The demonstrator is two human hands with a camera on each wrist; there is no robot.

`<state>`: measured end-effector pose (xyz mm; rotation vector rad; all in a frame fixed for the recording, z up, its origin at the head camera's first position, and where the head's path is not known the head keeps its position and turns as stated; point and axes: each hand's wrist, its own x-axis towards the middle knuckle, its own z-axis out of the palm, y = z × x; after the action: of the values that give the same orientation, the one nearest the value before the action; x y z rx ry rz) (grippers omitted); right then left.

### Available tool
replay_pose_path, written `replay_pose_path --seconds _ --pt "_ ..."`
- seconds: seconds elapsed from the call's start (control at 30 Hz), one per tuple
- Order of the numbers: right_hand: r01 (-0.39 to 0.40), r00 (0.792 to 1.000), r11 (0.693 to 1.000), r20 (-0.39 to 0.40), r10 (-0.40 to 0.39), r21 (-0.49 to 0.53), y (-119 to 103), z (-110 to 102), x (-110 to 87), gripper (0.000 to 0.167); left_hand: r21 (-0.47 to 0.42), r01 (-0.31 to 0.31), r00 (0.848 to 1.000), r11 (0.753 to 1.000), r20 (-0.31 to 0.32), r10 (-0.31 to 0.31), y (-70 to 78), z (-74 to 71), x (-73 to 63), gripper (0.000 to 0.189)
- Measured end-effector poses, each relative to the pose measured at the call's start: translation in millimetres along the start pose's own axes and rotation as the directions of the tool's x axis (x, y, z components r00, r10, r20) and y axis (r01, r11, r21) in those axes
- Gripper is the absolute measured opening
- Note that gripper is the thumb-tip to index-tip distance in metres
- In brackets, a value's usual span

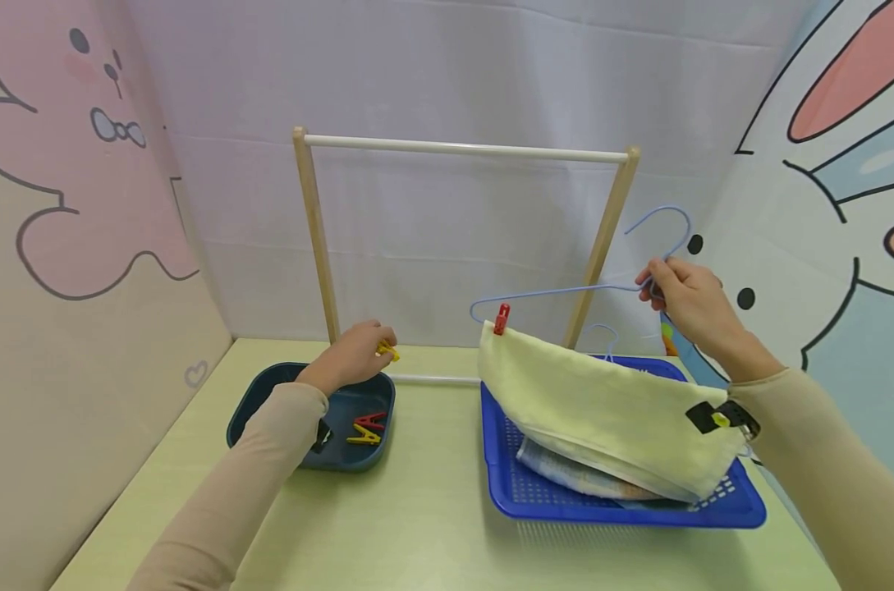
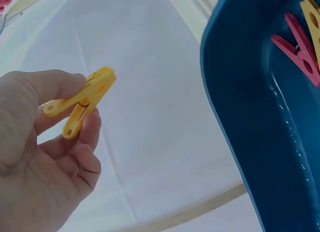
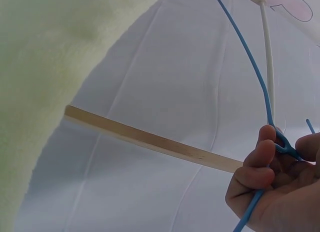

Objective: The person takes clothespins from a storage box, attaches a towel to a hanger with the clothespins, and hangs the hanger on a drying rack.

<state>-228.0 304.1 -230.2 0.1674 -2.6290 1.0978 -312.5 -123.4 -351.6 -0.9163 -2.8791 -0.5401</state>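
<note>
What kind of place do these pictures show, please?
Probably a small laundry-hanging corner, perhaps a staged one: there is a rack, a hanger with a cloth clipped on, and a tray with pegs.

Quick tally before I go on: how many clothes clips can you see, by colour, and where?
Red: 2 (one red clip on the pale yellow cloth, another in the tray)
Yellow: 2 (one yellow clip in the left hand, another in the tray)
Total: 4 visible; the left arm hides part of the tray.
</note>
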Motion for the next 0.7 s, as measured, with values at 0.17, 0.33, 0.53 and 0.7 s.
replay_pose_path --seconds 0.17,0.33,0.53,0.7 --pt "0.012 1.0 1.0 -0.01 -0.012 -0.003 -4 -3 -1.3 0.054 -0.045 -0.039 0.998 0.998 -0.048 0.037 2.4 -0.8 3.3 0.017" --pt "0.028 0.999 1.0 -0.02 -0.028 -0.001 -9 -5 -2.4 0.055 -0.099 -0.054 0.995 0.994 -0.086 0.046 6.3 -2.5 4.8 0.019" --pt "0.041 0.999 0.999 -0.024 -0.041 0.005 -11 -7 -1.7 0.053 -0.089 -0.059 0.992 0.994 -0.114 0.049 9.9 -3.2 5.0 0.024" --pt "0.036 0.999 0.999 -0.03 -0.035 0.004 -13 -7 -2.5 0.053 -0.082 -0.057 0.99 0.995 -0.136 0.045 13.1 -4.1 5.3 0.02"
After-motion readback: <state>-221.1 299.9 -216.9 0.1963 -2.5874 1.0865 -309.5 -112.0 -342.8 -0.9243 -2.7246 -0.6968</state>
